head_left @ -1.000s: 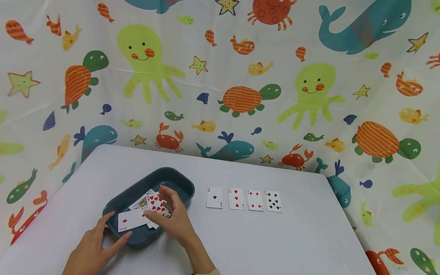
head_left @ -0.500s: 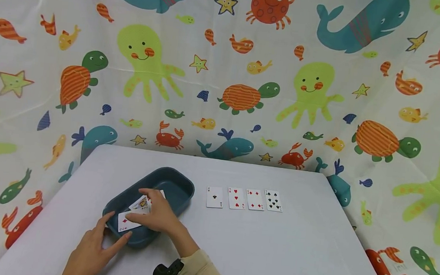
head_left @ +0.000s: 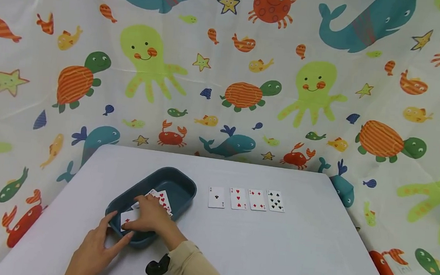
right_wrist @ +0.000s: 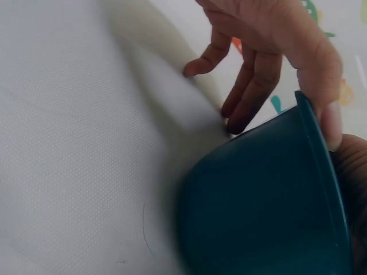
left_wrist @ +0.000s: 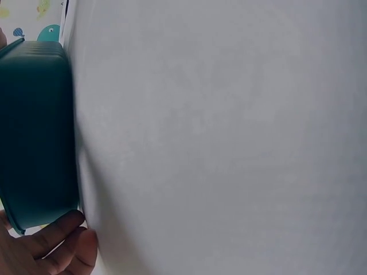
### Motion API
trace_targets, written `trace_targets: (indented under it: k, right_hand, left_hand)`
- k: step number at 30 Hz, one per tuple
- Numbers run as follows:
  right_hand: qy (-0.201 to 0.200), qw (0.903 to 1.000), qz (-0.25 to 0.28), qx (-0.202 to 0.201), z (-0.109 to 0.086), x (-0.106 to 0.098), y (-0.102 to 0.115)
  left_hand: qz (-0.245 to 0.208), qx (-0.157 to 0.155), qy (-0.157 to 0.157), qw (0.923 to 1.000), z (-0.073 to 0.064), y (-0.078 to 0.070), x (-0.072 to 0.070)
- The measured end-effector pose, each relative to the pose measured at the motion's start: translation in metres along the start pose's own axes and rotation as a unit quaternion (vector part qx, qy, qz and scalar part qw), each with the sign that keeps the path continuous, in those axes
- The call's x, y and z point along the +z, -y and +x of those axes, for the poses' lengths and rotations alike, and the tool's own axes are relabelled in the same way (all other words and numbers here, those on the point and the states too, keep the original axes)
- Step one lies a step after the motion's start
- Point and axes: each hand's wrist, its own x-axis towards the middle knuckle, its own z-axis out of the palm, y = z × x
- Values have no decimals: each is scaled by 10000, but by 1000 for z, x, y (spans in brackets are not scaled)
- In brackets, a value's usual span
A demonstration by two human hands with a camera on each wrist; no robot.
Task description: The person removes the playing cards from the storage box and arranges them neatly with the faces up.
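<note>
A dark teal tray [head_left: 180,186] sits at an angle on the white table. At its near left end my left hand [head_left: 92,248] holds it, thumb and index finger spread to either side of the rim; the left wrist view shows fingertips [left_wrist: 57,232] against the wall. My right hand [head_left: 151,219] reaches into the tray over loose playing cards. Its thumb touches a diamond card [head_left: 128,217], while the other fingertips lie over the cards behind it. Whether it pinches a card is hidden. A heart card [head_left: 164,199] shows beyond the knuckles.
To the tray's right, face-up cards lie in a row: the ace of clubs [head_left: 216,197], a heart card [head_left: 238,199], a diamond card [head_left: 257,200] and a spade card [head_left: 275,201]. A sea-animal curtain [head_left: 226,68] hangs behind the table.
My right hand has moved left and nearer across the tray, down onto the diamond card, uncovering the heart card again. The left hand and the tray have stayed in place.
</note>
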Motion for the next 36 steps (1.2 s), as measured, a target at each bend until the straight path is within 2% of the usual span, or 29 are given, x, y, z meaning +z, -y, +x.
trace_targets:
  k: [8,17,22,36]
  right_hand:
    - [69,9978,-653,60,5,8,7]
    - [-61,9936,-1130,-52,7,14,12]
    - [-122,9891,-1465,-72,6,15,13]
    - [-357,9860,-1602,-292,9,17,14]
  left_hand:
    - [-15,13,35,10000,0,-1,0]
    - [-1,-89,134,9999,-1,-3,-1]
    - [-17,-65,88,9999,-2,-4,0]
    - [-33,-39,93,9999,-1,-5,-2]
